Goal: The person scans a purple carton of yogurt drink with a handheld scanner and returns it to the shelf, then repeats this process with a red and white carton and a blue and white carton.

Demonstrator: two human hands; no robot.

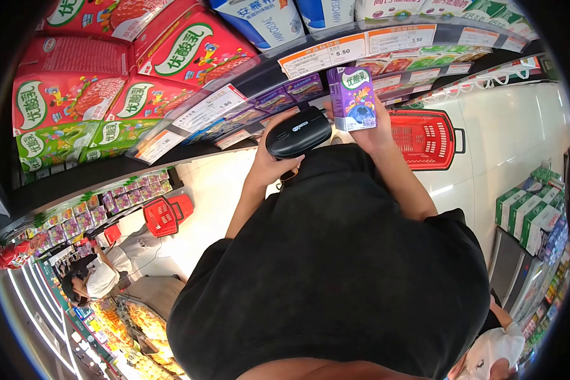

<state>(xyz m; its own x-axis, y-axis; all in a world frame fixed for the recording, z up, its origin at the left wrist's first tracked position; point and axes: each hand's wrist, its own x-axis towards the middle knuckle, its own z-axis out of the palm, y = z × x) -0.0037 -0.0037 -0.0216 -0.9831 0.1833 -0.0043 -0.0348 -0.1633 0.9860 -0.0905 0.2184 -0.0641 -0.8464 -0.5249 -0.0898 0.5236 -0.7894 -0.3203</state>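
Observation:
My left hand is closed around a black rounded device with a small white logo on top; its exact kind is not clear. In my right hand is a purple drink carton, held upright, with a blueberry picture and a green-and-white label on its front. The fingers wrap behind and beside the carton, partly hidden. Device and carton are side by side, a small gap apart, just in front of the store shelf.
Red drink boxes and green packs fill the shelf at left. Price tags line its edge. A red shopping basket is on the floor at right, another basket at left. People are nearby on both sides.

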